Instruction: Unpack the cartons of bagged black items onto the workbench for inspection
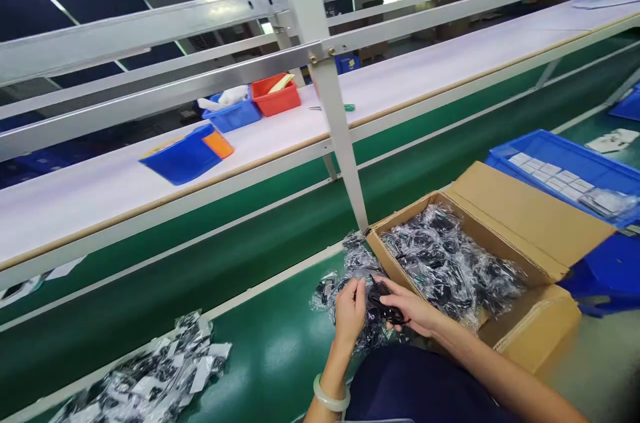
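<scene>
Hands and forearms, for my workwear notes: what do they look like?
The left hand and right hand are ungloved; no sleeves show. A smooth, pale greenish-white bangle rings the left forearm; the right forearm shows none.

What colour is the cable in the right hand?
The cable is black; it shows best in the head view, the only one.

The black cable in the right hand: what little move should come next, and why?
I'd probably gather the black cable snugly: the right hand holds it, some strands seem to stick out, and the left hand is pinched close beside it. Plastic-wrapped bundles lie around the hands, so loose strands might snag.
</scene>
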`<state>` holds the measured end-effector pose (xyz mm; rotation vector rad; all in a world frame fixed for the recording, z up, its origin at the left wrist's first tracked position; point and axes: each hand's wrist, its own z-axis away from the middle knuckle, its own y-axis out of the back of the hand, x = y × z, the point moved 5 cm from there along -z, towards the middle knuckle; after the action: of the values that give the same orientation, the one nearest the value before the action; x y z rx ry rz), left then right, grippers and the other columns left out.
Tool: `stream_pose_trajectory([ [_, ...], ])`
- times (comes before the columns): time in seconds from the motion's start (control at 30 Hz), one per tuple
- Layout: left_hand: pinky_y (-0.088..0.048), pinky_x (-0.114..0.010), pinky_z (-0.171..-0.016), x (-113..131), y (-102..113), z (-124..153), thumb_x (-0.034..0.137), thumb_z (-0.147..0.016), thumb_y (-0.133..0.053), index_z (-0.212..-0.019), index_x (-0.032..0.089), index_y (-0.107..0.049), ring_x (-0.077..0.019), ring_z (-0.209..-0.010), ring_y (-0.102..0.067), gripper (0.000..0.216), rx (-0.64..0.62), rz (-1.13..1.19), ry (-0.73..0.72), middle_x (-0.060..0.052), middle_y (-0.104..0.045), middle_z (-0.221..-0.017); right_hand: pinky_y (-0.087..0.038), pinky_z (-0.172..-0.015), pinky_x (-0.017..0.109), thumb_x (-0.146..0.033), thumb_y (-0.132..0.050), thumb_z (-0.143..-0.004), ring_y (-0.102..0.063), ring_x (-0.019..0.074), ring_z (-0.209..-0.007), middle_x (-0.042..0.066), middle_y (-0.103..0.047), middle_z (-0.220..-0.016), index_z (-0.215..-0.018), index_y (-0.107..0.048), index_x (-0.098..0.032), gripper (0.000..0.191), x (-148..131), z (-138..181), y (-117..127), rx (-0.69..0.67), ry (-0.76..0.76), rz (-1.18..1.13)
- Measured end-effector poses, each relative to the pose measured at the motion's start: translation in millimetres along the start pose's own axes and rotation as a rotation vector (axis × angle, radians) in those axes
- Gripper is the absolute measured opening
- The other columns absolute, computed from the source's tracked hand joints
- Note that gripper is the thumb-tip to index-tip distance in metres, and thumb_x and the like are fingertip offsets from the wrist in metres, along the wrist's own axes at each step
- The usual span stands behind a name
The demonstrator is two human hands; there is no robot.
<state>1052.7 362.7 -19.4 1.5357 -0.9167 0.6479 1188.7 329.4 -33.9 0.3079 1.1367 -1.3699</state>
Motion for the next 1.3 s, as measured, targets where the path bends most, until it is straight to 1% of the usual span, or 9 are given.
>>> stream_pose_trajectory([
  [0.13, -0.028, -0.024, -0.055, 1.4, -2.6, -0.3, 0.041, -0.092, -0.031, -0.059, 0.018, -0.033, -0.0109, -0.053, -0.037, 0.04, -0.032, -0.011, -0.023, 0.002, -0.039, -0.054, -0.034, -0.037, 0.014, -0.04, -0.053, -0.078, -0.056, 0.008, -0.05, 0.01, -0.061, -0.102, -0.143, -0.016, -0.026, 0.076, 3.8, 5.9, -0.5, -0.05, -0.081, -0.236],
  [0.43, -0.027, -0.025, -0.053, 6.4, -10.0, 4.6, 0.038, -0.093, -0.033, -0.059, 0.019, -0.032, -0.0107, -0.051, -0.036, 0.038, 0.024, -0.067, -0.049, 0.002, -0.036, -0.053, -0.042, -0.037, 0.017, -0.032, -0.051, -0.081, -0.061, 0.01, -0.052, 0.012, -0.034, -0.138, -0.14, -0.026, -0.036, 0.064, 4.5, 10.6, 6.3, 0.095, 0.004, 0.431],
  [0.53, -0.03, -0.025, -0.056, 14.4, -14.2, 5.2, 0.033, -0.093, -0.034, -0.059, 0.018, -0.033, -0.0119, -0.054, -0.041, 0.037, -0.051, -0.17, -0.193, 0.0, -0.042, -0.056, -0.042, -0.036, 0.017, -0.031, -0.049, -0.083, -0.06, 0.0107, -0.05, 0.015, -0.039, -0.133, -0.142, -0.025, -0.032, 0.063, 8.3, 6.4, 11.4, 0.113, -0.03, 0.503],
  [0.63, -0.032, -0.026, -0.06, 22.8, -18.6, 10.2, 0.029, -0.093, -0.037, -0.061, 0.018, -0.038, -0.014, -0.061, -0.047, 0.034, -0.196, -0.282, -0.4, -0.001, -0.048, -0.06, -0.034, -0.03, 0.015, -0.029, -0.048, -0.084, -0.057, 0.0119, -0.043, 0.01, -0.059, -0.099, -0.133, -0.038, -0.022, 0.051, 11.6, 2.2, 14.5, 0.112, -0.119, 0.313],
  [0.73, -0.033, -0.026, -0.061, 22.3, -15.4, 14.5, 0.027, -0.093, -0.039, -0.064, 0.018, -0.042, -0.0144, -0.062, -0.048, 0.03, -0.264, -0.325, -0.485, -0.002, -0.051, -0.063, -0.033, -0.03, 0.014, -0.028, -0.048, -0.085, -0.053, 0.0103, -0.04, 0.004, -0.059, -0.07, -0.109, -0.053, -0.012, 0.029, 16.0, 0.0, 17.3, 0.141, -0.221, -0.07],
  [0.9, -0.03, -0.023, -0.054, 15.6, -12.7, 18.6, 0.027, -0.092, -0.04, -0.061, 0.017, -0.039, -0.0106, -0.054, -0.043, 0.033, -0.31, -0.178, -0.445, 0.001, -0.045, -0.057, -0.052, -0.06, 0.015, -0.028, -0.048, -0.088, -0.064, 0.0107, -0.065, 0.008, -0.061, -0.081, -0.098, -0.051, -0.008, 0.023, 19.7, -2.8, 17.4, 0.083, -0.188, -0.598],
  [1.07, -0.03, -0.021, -0.054, 6.2, -20.9, 15.9, 0.037, -0.091, -0.038, -0.059, 0.016, -0.038, -0.0097, -0.054, -0.039, 0.039, -0.291, -0.037, -0.193, 0.002, -0.039, -0.056, -0.05, -0.05, 0.02, -0.019, -0.043, -0.088, -0.065, 0.013, -0.064, 0.013, -0.051, -0.118, -0.118, -0.044, -0.015, 0.03, 21.7, -3.8, 9.4, -0.064, -0.104, 0.061],
  [1.2, -0.029, -0.022, -0.05, -3.8, -18.0, 8.4, 0.053, -0.086, -0.039, -0.057, 0.018, -0.035, -0.0104, -0.052, -0.033, 0.046, -0.156, 0.055, 0.063, 0.003, -0.032, -0.053, -0.048, -0.056, 0.019, -0.018, -0.042, -0.089, -0.064, 0.0142, -0.068, 0.009, -0.065, -0.093, -0.122, -0.047, -0.011, 0.034, 12.4, 3.9, 4.1, -0.083, -0.033, 0.788],
  [1.3, -0.028, -0.023, -0.05, -4.3, -17.2, 5.7, 0.057, -0.084, -0.039, -0.057, 0.018, -0.032, -0.0108, -0.052, -0.031, 0.048, -0.171, 0.109, 0.131, 0.003, -0.029, -0.054, -0.049, -0.074, 0.026, -0.028, -0.052, -0.086, -0.064, 0.0204, -0.086, 0.007, -0.067, -0.094, -0.124, -0.048, -0.013, 0.041, 0.4, 13.8, 2.4, -0.052, 0.075, 1.068],
])
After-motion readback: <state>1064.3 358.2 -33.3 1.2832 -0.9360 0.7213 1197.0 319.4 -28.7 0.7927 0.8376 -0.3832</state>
